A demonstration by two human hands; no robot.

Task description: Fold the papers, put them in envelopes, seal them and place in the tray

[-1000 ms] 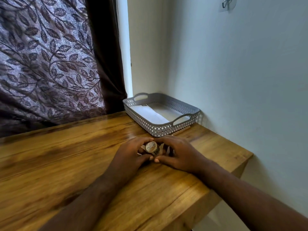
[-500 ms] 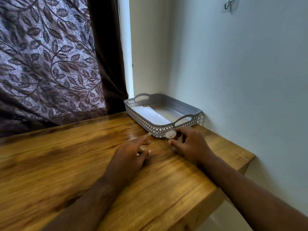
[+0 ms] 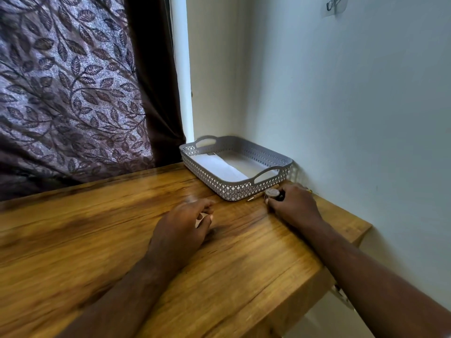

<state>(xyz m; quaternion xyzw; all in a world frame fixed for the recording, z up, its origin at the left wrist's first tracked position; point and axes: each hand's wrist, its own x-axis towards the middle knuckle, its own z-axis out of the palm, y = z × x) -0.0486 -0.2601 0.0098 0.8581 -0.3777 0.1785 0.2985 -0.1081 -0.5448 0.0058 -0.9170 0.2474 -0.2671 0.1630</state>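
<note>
tray: grey perforated plastic tray (image 3: pixel 219 182) with two handle cut-outs, at the far right corner of the table, close to the wall.
envelope: flat white paper envelope (image 3: pixel 217 166) lies inside the tray on its left half. Whether it is one or a stack, cannot tell.
right hand: right hand (image 3: pixel 294 207) is palm down on the table, just beside the tray's near right corner. Its fingers are curled round a small round item.
held item: small round pale-capped object with a dark body (image 3: pixel 272 193). It stands at the fingertips, near the tray wall; too small to identify.
left hand: left hand (image 3: pixel 185 224) rests on the table, apart from the tray, with fingers loosely curled. It is motion-blurred, with a pale patch under the fingertips. Cannot tell if it holds anything.
stray item: thin pointed stick-like thing (image 3: pixel 251 198) lies on the table, just beside the tray's front corner.
table: brown wood-grain table (image 3: pixel 97 240).
background: dark leaf-patterned curtain (image 3: pixel 68 81) on the left, pale wall (image 3: pixel 341 106) on the right, with a clear adhesive hook (image 3: pixel 334 4) at the top.
</note>
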